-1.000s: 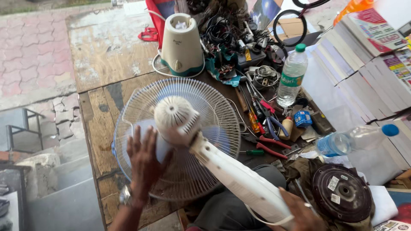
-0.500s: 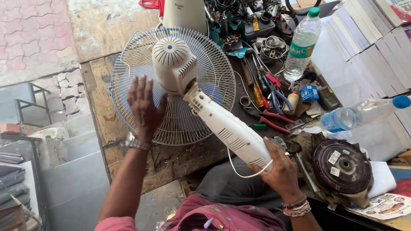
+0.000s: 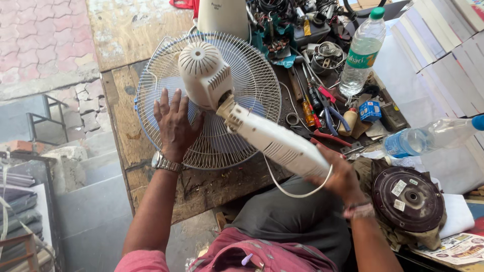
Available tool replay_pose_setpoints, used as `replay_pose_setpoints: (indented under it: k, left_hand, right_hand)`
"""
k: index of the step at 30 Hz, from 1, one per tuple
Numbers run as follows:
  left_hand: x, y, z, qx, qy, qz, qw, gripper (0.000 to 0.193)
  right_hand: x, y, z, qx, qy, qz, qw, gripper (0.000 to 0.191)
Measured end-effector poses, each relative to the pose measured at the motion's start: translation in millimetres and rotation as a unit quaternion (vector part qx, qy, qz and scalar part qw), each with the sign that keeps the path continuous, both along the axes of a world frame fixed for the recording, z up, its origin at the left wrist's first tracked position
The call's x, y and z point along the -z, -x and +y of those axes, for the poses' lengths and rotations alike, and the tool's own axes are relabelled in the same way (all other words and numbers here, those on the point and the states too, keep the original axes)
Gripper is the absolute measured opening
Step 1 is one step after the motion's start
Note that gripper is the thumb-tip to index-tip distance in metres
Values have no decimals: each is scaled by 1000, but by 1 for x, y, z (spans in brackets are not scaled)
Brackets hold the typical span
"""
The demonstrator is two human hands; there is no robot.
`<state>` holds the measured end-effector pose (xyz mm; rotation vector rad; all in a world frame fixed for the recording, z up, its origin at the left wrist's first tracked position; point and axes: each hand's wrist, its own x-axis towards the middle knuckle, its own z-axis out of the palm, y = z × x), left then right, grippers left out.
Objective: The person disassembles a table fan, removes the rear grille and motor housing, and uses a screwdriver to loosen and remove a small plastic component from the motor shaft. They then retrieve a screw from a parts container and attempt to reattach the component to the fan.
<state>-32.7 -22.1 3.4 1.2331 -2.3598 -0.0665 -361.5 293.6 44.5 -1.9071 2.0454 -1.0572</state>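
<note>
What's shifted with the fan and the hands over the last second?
The fan has been drawn nearer along the workbench, its stem swinging lower. The left hand stays flat on the wire grille; the right hand still grips the stem's end.

White fan (image 3: 222, 95) (grille face-down) on wooden workbench (image 3: 126, 100)

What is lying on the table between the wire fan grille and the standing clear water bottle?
In the head view, hand tools lie between the fan grille and the water bottle: screwdrivers, red-handled pliers and a small metal motor part, on the wooden table.
</note>
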Motion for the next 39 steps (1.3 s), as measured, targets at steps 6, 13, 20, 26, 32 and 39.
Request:
replay_pose_setpoints:
  k: [6,13,20,26,32,39]
  left_hand:
    - [1,4,-1,-17,-3,30,999,61]
    - [7,6,0,-29,7,13,999,62]
    - [9,5,1,-17,4,92,996,70]
    - [-36,13,-50,103,39,321,941,77]
    - [-97,35,-104,204,-263,285,899,62]
    - [-104,5,-50,174,-114,305,929,42]
  right_hand:
    - [18,12,8,92,-61,-56,992,93]
    - [43,14,30,172,-46,-249,952,70]
    - [63,56,8,218,-14,-492,843,71]
    - [65,61,-1,234,46,-574,783,73]
    - [52,41,-9,265,48,-628,730,66]
    - [23,53,-18,246,89,-589,765,66]
